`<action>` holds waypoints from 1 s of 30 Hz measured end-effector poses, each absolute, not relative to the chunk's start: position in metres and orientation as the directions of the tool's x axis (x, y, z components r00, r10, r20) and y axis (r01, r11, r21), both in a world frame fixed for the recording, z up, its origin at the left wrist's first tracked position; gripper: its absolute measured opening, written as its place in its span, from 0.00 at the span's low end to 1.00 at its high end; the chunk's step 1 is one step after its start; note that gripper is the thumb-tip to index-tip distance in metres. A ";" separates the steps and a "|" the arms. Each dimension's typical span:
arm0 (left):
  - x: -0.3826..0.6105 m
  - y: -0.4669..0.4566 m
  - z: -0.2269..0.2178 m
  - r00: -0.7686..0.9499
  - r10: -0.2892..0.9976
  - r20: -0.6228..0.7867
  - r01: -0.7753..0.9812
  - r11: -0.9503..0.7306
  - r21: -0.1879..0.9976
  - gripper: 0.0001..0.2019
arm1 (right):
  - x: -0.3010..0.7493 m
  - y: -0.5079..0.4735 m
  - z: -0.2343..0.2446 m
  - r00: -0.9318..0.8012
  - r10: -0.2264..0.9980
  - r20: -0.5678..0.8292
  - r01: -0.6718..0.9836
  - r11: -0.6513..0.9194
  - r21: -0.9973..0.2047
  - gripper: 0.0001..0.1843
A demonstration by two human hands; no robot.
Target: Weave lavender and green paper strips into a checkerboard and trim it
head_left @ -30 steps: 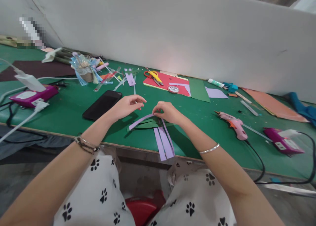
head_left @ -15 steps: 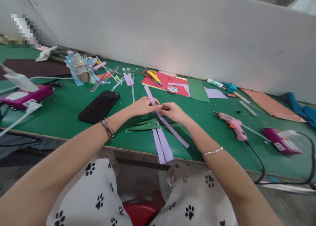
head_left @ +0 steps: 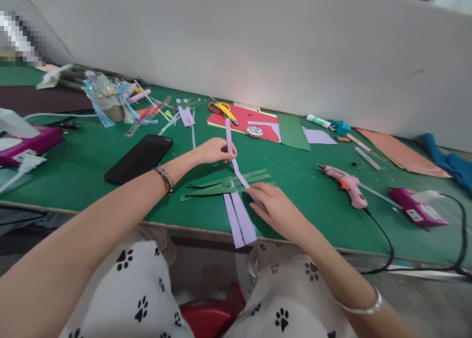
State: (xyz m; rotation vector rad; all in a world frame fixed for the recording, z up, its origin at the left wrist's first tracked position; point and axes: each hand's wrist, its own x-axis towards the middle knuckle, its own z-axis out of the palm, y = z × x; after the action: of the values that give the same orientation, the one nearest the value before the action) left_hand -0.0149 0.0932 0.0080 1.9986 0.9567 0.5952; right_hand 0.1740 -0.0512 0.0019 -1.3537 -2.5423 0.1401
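My left hand [head_left: 214,151] pinches a long lilac paper strip [head_left: 230,148] near its middle, above the green table [head_left: 92,166]. My right hand [head_left: 275,207] has slid down the same strip and grips its lower end close to the table edge. The strip runs taut between the two hands, with its far end pointing toward the red paper. Under it lie several green paper strips [head_left: 224,183] and two more lilac strips [head_left: 238,220] that hang over the table's front edge.
A black phone [head_left: 139,158] lies to the left. Scissors [head_left: 221,109] rest on red paper [head_left: 250,124] at the back. A pink glue gun [head_left: 346,185] and a purple device [head_left: 416,207] with cables sit right. Another purple device [head_left: 31,143] and a ribbon bundle [head_left: 106,97] sit left.
My right hand slid down the lilac strip toward the table edge while my left hand kept its pinch. The strip is now stretched straighter between them.
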 end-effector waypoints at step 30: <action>-0.092 0.033 0.013 0.660 0.742 -0.113 0.703 -0.557 0.442 0.20 | 0.167 -0.075 -0.003 -0.522 0.842 0.137 0.803 0.539 -0.254 0.22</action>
State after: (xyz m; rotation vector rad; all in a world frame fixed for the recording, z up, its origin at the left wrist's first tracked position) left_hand -0.0919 0.0330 0.0125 2.4239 1.1272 0.1188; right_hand 0.1665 -0.0749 -0.0030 -1.3815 -2.5352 0.2330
